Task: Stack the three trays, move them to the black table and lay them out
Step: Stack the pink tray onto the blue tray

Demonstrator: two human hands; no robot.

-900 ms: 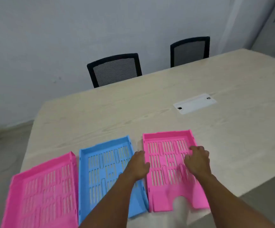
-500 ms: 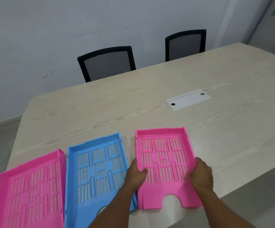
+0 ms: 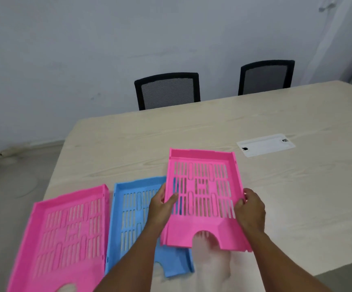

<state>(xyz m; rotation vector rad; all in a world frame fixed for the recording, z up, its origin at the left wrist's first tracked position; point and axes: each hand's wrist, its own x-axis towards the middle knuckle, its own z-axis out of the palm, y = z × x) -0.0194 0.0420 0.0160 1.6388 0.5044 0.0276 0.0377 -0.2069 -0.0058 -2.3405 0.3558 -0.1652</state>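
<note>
I hold a pink slotted tray (image 3: 202,194) lifted off the light wooden table (image 3: 276,186), tilted, its left side over the right part of the blue tray (image 3: 137,211). My left hand (image 3: 162,201) grips its left edge and my right hand (image 3: 248,205) grips its right edge. The blue tray lies flat in the middle, partly hidden by my left arm. A second pink tray (image 3: 65,232) lies flat at the left, next to the blue one. No black table is in view.
A white cable cover plate (image 3: 265,145) is set into the tabletop at the right. Two black mesh chairs (image 3: 167,90) (image 3: 266,76) stand at the table's far side against a grey wall. The table's near edge runs at lower right, with floor at the left.
Both hands closed on the sides of the right pink tray, lifted it off the table and carried it left, over the blue tray's edge. The view shifted as my head moved.
</note>
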